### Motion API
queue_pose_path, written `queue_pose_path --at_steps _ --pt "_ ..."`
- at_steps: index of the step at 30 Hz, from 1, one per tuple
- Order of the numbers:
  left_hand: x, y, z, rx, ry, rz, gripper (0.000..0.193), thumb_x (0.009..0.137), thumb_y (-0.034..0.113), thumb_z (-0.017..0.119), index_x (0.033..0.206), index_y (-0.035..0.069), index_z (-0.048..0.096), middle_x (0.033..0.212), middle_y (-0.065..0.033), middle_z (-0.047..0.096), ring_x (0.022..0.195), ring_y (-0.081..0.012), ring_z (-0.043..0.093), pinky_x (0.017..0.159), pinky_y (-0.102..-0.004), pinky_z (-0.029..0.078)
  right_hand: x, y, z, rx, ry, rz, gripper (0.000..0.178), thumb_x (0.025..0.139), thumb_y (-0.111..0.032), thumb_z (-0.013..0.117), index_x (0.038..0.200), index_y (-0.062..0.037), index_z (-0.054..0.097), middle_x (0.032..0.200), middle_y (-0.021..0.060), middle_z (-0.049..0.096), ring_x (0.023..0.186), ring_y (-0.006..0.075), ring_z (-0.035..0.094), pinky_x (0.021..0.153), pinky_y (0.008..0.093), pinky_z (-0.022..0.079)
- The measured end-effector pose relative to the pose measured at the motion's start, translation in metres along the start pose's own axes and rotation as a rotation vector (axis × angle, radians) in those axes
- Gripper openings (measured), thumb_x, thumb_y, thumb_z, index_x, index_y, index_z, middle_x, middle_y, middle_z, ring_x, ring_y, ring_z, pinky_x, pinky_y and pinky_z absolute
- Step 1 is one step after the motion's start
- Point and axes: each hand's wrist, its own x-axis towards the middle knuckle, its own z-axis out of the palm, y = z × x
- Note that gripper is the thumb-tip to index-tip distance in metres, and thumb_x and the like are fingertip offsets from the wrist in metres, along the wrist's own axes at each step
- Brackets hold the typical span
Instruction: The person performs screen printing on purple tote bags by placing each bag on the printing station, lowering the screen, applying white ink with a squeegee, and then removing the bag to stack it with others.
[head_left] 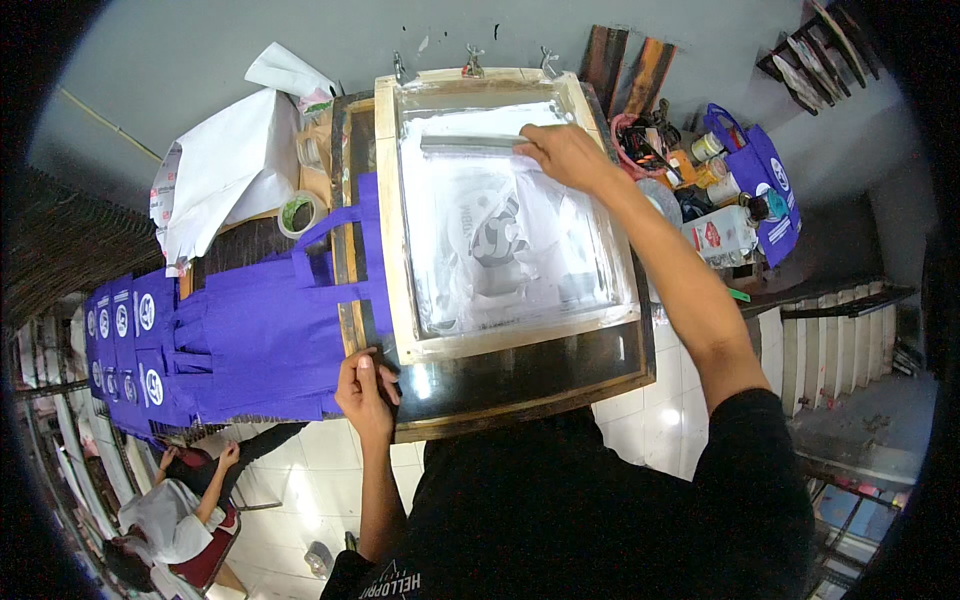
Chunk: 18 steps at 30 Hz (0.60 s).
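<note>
Right hand (560,155) is clamped on the right end of the squeegee (465,146), which lies across the upper part of the mesh (445,270), inside the wooden frame (392,220). White ink (480,118) shows above the blade and is smeared over much of the mesh below it. Left hand (366,392) is loosely curled at the lower left corner of the board (490,390); whether its fingers hold anything, I cannot tell. Purple cloth (370,250) shows at the frame's left side and seems to run beneath it.

For a good pull, I would keep the blade level, as a hold at one end could let the far end press lighter and print patchily. Even pressure, a steady tilt and one unbroken stroke should serve best. The frame should stay flat, and the cloth beneath smooth, lest the print blur.
</note>
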Motion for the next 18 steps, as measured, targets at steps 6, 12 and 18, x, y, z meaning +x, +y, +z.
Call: queue_pose_path --at_steps 6,12,18 --pt "0.001 -0.006 -0.003 -0.048 -0.016 0.011 0.029 0.109 0.025 0.052 0.110 -0.003 0.063 0.068 -0.0071 0.061 0.045 -0.0093 0.048 0.043 -0.0240 0.037 -0.049 -0.037 -0.042 0.037 0.018 -0.028 0.025 0.097 -0.026 0.063 0.091 -0.0018 0.061 0.084 0.0231 0.067 0.085 0.0451 0.065 0.074 0.0543 0.049" --pt "0.002 -0.004 -0.001 -0.017 -0.037 0.011 0.032 0.109 0.027 0.051 0.111 -0.002 0.062 0.069 -0.0067 0.062 0.045 -0.0087 0.048 0.042 -0.0236 0.037 -0.153 -0.092 -0.028 0.240 -0.123 -0.028 0.022 0.096 -0.026 0.066 0.093 -0.0051 0.062 0.081 0.0178 0.064 0.083 0.0412 0.064 0.072 0.0508 0.050" --pt "0.003 0.001 -0.002 -0.070 -0.061 -0.001 0.030 0.109 0.025 0.051 0.111 -0.003 0.062 0.070 -0.0081 0.062 0.048 -0.0096 0.050 0.044 -0.0244 0.041 -0.167 -0.089 0.012 0.065 -0.120 -0.187 0.016 0.089 -0.017 0.073 0.088 -0.0065 0.061 0.078 0.0106 0.065 0.078 0.0321 0.066 0.068 0.0426 0.054"
